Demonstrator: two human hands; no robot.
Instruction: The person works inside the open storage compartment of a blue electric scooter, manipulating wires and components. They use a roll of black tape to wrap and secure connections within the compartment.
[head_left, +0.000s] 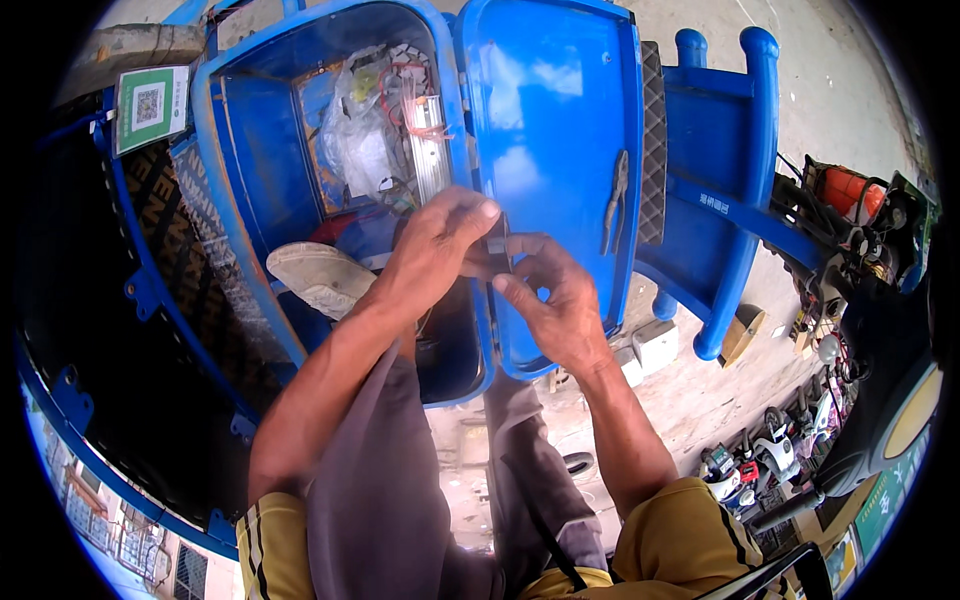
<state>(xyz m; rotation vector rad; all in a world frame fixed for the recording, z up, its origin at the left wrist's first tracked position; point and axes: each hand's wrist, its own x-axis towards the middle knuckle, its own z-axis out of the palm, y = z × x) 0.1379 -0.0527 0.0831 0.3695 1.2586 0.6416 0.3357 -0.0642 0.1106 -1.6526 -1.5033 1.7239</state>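
My left hand [430,248] and my right hand [560,310] meet over the seam between an open blue box [222,200] and its lid [545,130]. Between them is a small dark flat piece [498,252], pinched by the thumb and fingers of both hands; its exact kind is too small to make out. On the lid, right of my right hand, lies a pair of pliers [614,205]. Below my left wrist a pale shoe [318,278] shows inside the box area, partly hidden by my forearm.
The box holds clear plastic bags [358,140], reddish wires [425,130] and a silvery metal strip [428,150]. A blue metal frame [715,190] stands to the right. A green-and-white code card [152,108] hangs at the left. Parked scooters [770,455] line the lower right.
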